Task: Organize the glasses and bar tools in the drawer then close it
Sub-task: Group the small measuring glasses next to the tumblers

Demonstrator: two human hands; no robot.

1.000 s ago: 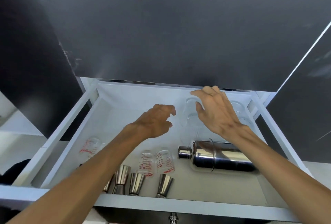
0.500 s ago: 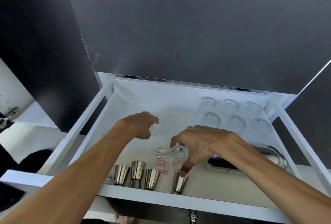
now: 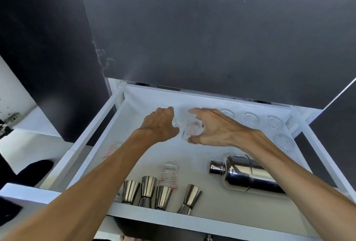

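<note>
The white drawer [image 3: 173, 220] is pulled open below me. My right hand [image 3: 215, 129] grips a small measuring glass [image 3: 192, 129] with red markings, low over the drawer's back middle. My left hand [image 3: 159, 125] is curled just left of it around a small clear glass [image 3: 176, 123], mostly hidden by the fingers. Another measuring glass [image 3: 169, 173] stands near the front, and one more [image 3: 111, 148] shows left of my left forearm. Several steel jiggers [image 3: 148, 185] stand along the front edge. A steel shaker [image 3: 244, 175] lies on its side at the right.
Clear tumblers [image 3: 250, 120] stand in rows in the back right corner. Dark cabinet fronts [image 3: 192, 38] rise directly above the drawer's back edge. An open white cabinet with a metal hinge [image 3: 11, 117] is at the far left.
My right hand took a measuring glass from the front pair and carried it to the back middle. My left hand moved back and right to meet it. The view shifted, showing the shaker again.
</note>
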